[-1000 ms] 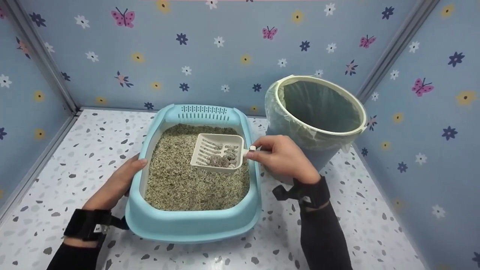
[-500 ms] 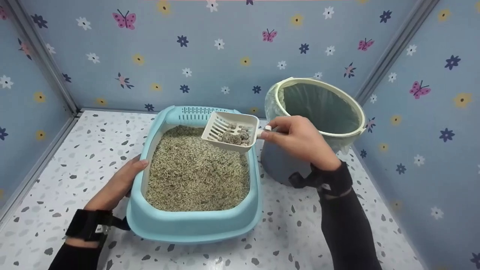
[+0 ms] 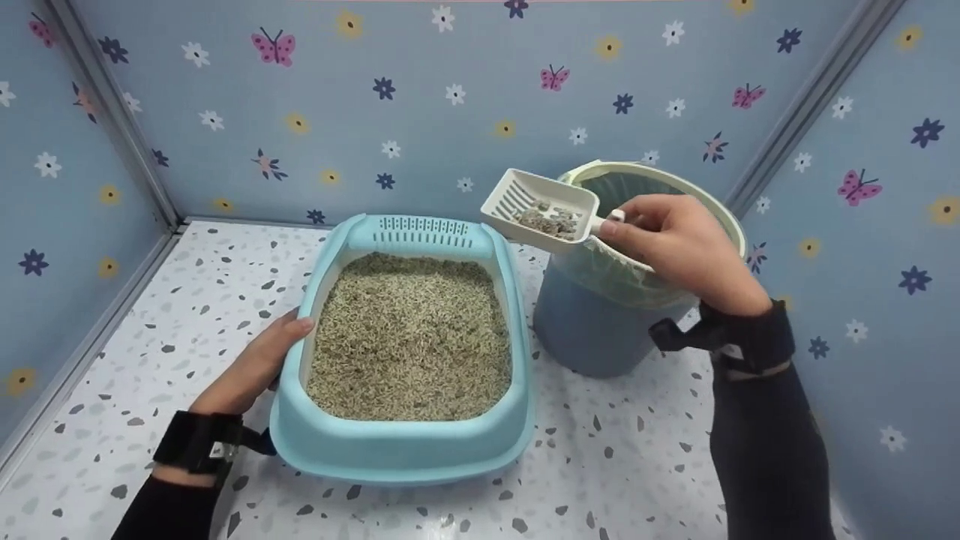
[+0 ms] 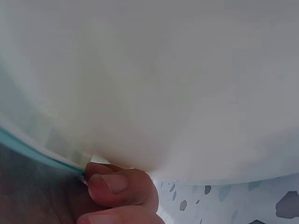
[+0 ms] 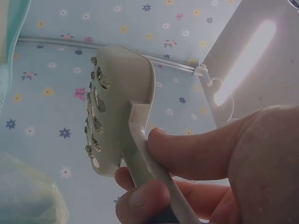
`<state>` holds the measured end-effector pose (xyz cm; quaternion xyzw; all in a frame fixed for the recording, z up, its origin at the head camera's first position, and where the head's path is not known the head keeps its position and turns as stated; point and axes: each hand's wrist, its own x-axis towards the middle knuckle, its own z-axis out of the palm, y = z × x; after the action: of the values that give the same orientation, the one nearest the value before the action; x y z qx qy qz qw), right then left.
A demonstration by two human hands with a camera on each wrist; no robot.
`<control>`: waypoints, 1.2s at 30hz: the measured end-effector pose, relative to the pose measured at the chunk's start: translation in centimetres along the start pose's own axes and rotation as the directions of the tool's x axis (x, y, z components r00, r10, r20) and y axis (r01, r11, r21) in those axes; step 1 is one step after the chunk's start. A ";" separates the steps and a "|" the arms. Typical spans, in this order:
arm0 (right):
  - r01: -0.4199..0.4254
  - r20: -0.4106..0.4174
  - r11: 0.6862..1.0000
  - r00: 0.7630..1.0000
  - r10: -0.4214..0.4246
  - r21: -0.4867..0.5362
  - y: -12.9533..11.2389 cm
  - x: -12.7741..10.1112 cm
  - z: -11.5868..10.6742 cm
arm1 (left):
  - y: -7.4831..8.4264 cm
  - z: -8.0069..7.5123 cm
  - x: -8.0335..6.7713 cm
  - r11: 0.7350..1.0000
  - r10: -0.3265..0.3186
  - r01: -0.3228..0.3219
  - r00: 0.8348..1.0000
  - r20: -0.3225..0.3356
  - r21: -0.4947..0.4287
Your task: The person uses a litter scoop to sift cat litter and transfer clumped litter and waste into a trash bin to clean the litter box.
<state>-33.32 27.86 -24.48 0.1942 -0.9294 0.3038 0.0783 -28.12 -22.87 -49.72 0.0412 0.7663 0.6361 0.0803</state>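
My right hand (image 3: 679, 244) grips the short handle of a white slotted litter scoop (image 3: 538, 206), thumb on top and fingers curled under in the right wrist view. Greyish clumps (image 3: 546, 222) of litter lie in the scoop, which hangs near the bin's left rim. With my left hand (image 3: 259, 360) I hold the left rim of a light blue litter box (image 3: 401, 450); in the left wrist view its fingers (image 4: 124, 186) curl under the edge. Tan granular litter (image 3: 412, 337) fills the box.
A blue-grey bin (image 3: 600, 330) lined with a translucent bag stands right of the box, partly behind my right hand. Flowered blue wall panels (image 3: 450, 127) enclose the back and sides. The floor (image 3: 150, 352) is white with grey specks.
My right hand has lifted the loaded scoop from over the litter box and carried it up and right to the bin's rim. The left hand keeps its hold on the box.
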 end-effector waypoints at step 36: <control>-0.166 0.034 0.946 0.983 0.183 -0.279 9.5 1.0 -5.1 | 0.0 0.0 0.0 0.999 -0.008 0.009 1.000 0.003 -0.036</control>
<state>-37.92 37.61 -25.19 0.1074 -0.9780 0.1717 0.0496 -28.12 -22.87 -49.69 0.0375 0.7546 0.6496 0.0850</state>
